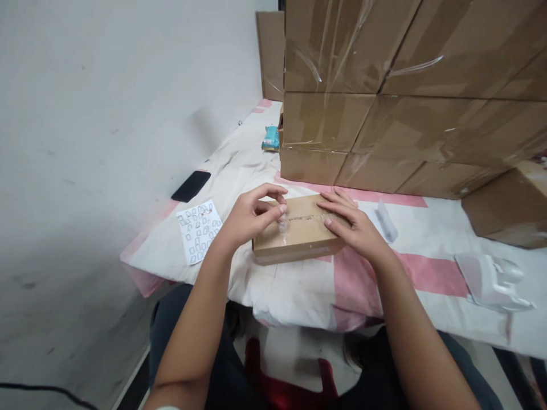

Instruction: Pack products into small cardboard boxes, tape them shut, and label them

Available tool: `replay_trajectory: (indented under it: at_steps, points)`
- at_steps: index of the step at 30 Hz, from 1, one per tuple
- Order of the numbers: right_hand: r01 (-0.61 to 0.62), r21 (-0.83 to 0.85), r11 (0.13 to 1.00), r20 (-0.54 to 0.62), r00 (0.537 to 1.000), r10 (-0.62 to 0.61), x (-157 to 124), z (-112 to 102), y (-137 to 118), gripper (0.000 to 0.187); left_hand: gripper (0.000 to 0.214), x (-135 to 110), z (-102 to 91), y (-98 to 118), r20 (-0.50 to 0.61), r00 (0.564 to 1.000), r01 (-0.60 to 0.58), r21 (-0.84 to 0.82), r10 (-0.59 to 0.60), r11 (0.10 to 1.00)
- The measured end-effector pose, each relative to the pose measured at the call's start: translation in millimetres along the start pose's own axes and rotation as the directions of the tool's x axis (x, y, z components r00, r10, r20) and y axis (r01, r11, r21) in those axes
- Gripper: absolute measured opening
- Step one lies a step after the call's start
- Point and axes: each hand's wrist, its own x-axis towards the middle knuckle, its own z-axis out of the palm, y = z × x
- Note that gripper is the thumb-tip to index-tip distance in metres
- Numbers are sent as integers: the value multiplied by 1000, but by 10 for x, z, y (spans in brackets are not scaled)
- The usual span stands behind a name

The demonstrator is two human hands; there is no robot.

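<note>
A closed cardboard box (pixel 305 232) is set near the front edge of a pink-and-white cloth (pixel 294 290), between two hands held apart. The right hand (pixel 356 225) is spread flat over the box's right end. The left hand (pixel 248 216) is curled at the left end, thumb and fingertips drawn close above a strip of clear tape (pixel 284 230); whether the tape is pinched cannot be told.

The space behind the box is blocked by a wall of stacked cartons (pixel 325 122), with a blue packet (pixel 270 139) lying at its left edge. Another carton (pixel 508 208) is placed at the far right. The left side is bounded by a white wall (pixel 94 142), near which a black phone (pixel 191 187) and a marked paper sheet (pixel 199 233) are laid. To the right, crumpled clear plastic (pixel 386 222) and a white plastic object (pixel 498 282) are seen.
</note>
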Motion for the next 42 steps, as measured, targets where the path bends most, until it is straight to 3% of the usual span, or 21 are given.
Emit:
replay_trajectory:
  at_steps: [9,26,42]
  points:
    - [7,-2,1000,-5,1000,-7,0,1,-1,40,42,-30,-13,43,86,995,-51,60,46,997]
    - [27,69,997,-53,998,-23,-9,47,39,35,42,-13,-38,6,-9,1000,10,106,-9,994]
    - [34,75,997,-64,998,-29,-11,59,69,35,46,4,-43,-42,-14,1000,25,118,-23,993]
